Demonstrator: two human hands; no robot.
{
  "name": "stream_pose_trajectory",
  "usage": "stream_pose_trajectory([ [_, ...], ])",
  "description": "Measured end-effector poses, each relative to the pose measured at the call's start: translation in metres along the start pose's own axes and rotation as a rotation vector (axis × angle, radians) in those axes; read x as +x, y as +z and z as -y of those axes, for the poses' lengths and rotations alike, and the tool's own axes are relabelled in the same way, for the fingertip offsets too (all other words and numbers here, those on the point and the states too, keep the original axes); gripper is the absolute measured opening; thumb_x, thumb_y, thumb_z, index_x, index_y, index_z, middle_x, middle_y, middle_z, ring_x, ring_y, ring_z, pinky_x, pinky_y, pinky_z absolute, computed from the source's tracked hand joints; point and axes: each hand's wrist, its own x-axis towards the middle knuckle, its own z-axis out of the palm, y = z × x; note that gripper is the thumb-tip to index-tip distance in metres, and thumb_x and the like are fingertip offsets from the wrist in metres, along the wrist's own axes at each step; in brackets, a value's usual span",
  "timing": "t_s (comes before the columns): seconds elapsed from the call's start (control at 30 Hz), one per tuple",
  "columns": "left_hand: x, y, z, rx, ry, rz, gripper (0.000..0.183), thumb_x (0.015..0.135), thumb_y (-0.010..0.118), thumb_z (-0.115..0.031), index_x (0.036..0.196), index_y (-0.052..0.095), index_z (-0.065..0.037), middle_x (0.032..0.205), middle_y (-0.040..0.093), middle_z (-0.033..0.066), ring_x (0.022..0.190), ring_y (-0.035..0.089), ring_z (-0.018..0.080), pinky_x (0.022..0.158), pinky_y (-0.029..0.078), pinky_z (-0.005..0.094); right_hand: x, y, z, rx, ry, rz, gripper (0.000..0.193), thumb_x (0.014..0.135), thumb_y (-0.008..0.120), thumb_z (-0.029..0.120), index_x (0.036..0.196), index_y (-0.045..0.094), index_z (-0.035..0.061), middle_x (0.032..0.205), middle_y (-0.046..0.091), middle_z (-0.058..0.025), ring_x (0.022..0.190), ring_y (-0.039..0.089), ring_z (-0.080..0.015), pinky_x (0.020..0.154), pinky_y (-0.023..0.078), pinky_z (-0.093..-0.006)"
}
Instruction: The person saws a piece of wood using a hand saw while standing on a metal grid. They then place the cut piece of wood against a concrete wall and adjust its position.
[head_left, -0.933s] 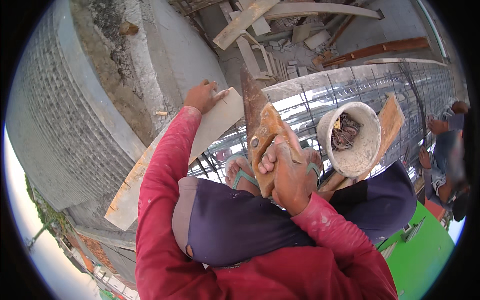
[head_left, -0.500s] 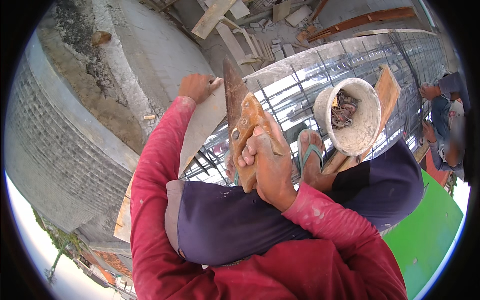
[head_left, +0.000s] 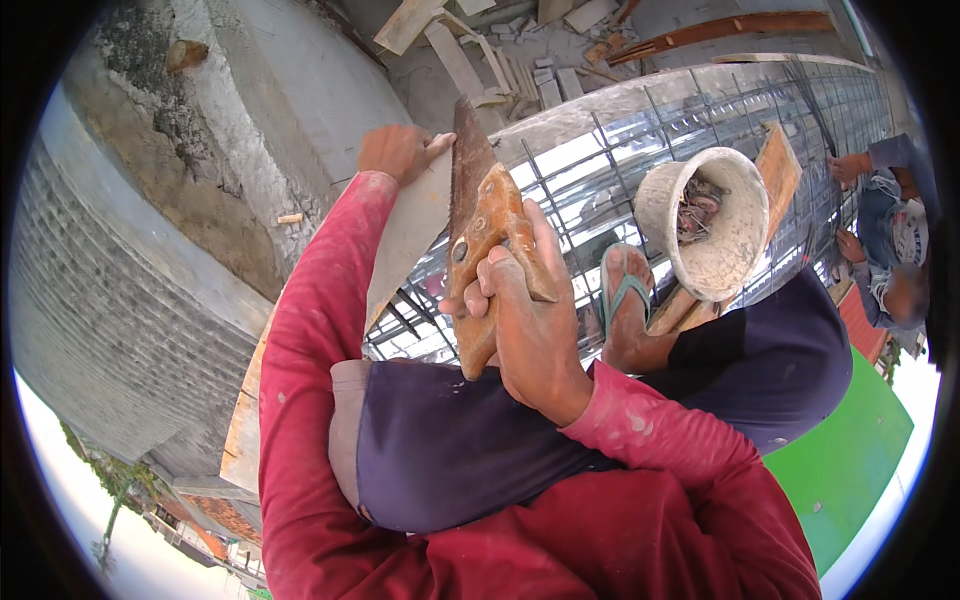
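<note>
My right hand [head_left: 540, 325] is wrapped round the wooden handle of a handsaw [head_left: 492, 225]. The saw's rusty blade points away from me, its toothed side against the right edge of a pale board [head_left: 408, 235]. That board slants from my left thigh toward the far side, partly hidden by my left sleeve. At its far end my left hand [head_left: 398, 153] grips the board with curled fingers, the thumb near the blade's tip. The fingertips of the left hand are not fully seen.
Right of the saw, a dirty white bucket [head_left: 718, 225] of metal bits stands on planks over a rebar grid [head_left: 600, 170]. A concrete wall [head_left: 240, 130] runs along the left. Another person [head_left: 890, 230] works at the far right. Timber scraps [head_left: 455, 60] lie beyond.
The saw and my right hand have shifted slightly left and away from me. The left hand keeps its hold on the board. The view has tilted a little.
</note>
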Motion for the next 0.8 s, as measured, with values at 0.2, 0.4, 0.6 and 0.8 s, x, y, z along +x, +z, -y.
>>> stream_pose_trajectory([
  [0.2,0.003,0.003,0.006,0.015,0.048,0.022,0.07,0.092,0.045,-0.069,0.075,0.076,-0.008,0.072,0.069,0.0187,0.07,0.069,0.0352,0.062,0.052,0.0467,0.003,0.006,0.0,-0.077,-0.029,0.032,0.058,0.101,0.046,0.01,0.152,0.019,0.0036,0.091,0.05,-0.005,0.067,0.048,-0.0089,0.069,0.058,-0.0356],
  [0.4,-0.004,-0.021,0.006,0.015,0.063,0.062,0.068,0.095,0.043,-0.065,0.077,0.076,-0.009,0.073,0.07,0.0173,0.072,0.07,0.0349,0.065,0.052,0.047,0.007,0.003,0.027,-0.109,-0.198,0.042,0.056,0.1,0.045,0.01,0.151,0.023,0.0076,0.097,0.053,-0.0084,0.066,0.05,-0.0093,0.066,0.056,-0.0315],
  [0.6,-0.002,-0.068,0.009,-0.092,-0.031,0.197,0.069,0.096,0.037,-0.067,0.096,0.078,-0.013,0.091,0.073,0.0176,0.088,0.069,0.0363,0.079,0.052,0.0487,0.055,-0.021,0.032,-0.519,-0.412,0.023,0.04,0.1,0.046,0.008,0.14,0.041,0.0052,0.097,0.056,-0.0079,0.065,0.051,-0.0077,0.061,0.051,-0.0259],
  [0.8,-0.008,-0.14,0.023,-0.161,-0.092,0.122,0.07,0.096,0.035,-0.07,0.108,0.077,-0.015,0.1,0.072,0.0184,0.097,0.068,0.0372,0.088,0.051,0.048,0.096,-0.033,0.003,-0.716,-0.467,0.071,0.035,0.101,0.051,0.012,0.135,0.047,0.0023,0.119,0.061,-0.0146,0.098,0.061,-0.0154,0.084,0.05,-0.03],
])
